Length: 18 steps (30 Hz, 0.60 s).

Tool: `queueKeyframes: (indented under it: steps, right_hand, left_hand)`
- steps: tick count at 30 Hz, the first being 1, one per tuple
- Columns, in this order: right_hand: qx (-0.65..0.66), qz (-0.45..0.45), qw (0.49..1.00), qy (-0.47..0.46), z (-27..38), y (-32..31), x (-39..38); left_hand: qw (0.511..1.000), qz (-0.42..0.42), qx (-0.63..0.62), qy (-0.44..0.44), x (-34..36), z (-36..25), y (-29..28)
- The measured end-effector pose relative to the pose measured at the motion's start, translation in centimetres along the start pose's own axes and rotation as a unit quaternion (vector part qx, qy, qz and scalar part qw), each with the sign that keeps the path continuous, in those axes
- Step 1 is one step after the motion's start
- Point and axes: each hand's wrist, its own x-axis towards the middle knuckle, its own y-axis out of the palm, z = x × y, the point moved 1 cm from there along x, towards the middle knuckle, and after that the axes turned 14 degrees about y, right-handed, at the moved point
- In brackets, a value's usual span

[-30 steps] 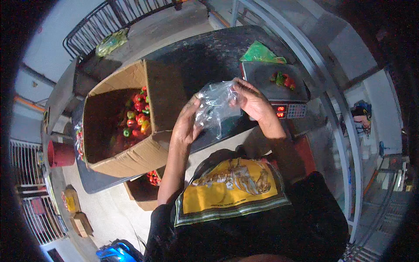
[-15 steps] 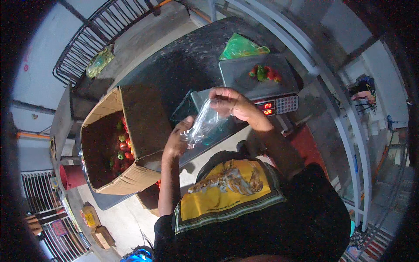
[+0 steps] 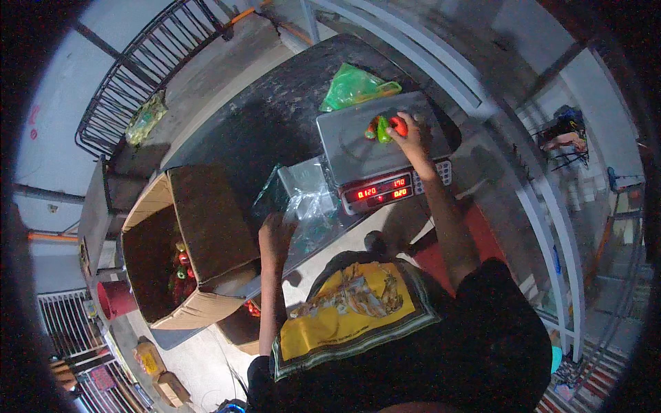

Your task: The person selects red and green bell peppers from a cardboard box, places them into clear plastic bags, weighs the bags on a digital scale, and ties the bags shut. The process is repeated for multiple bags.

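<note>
My right hand (image 3: 412, 140) is over the metal plate of a digital scale (image 3: 351, 155), its fingers closed around a red pepper (image 3: 397, 126). A green pepper (image 3: 383, 131) lies against my fingertips, with another reddish pepper (image 3: 370, 129) beside it. My left hand (image 3: 277, 234) pinches the lower end of a clear plastic bag (image 3: 303, 196), which hangs thin and crumpled over the table in front of the scale. The lit red display (image 3: 381, 192) faces me.
A cardboard box (image 3: 213, 227) with red and green peppers (image 3: 182, 268) inside stands at the left, one flap folded out. A green plastic bag (image 3: 354, 86) lies behind the scale on the dark table (image 3: 234, 124). Grey metal posts (image 3: 509, 144) rise at the right.
My right hand has left the clear bag and moved right and away onto the peppers on the scale. My left hand keeps the bag. The view has shifted slightly.
</note>
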Motion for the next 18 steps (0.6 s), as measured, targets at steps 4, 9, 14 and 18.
queueKeyframes:
  steps: [4, 9, 14, 18]
  right_hand:
    - [-0.106, 0.070, 0.982, 0.141, 3.2, 1.7, -0.2]
    - [-0.161, 0.103, 0.963, 0.188, 2.1, 3.8, 1.0]
    - [-0.355, 0.120, 0.902, 0.214, 1.7, 4.0, 1.0]
    - [-0.411, 0.063, 0.887, 0.202, 4.9, 2.4, 0.4]
  left_hand:
    - [0.999, -0.022, 0.032, -0.002, -1.1, -0.2, -0.4]
    - [0.999, -0.036, -0.006, 0.025, -1.4, -0.4, -0.1]
    - [0.995, -0.067, -0.065, 0.029, -0.5, 0.1, 0.1]
    - [0.984, -0.117, -0.107, 0.076, 1.0, -2.4, -0.3]
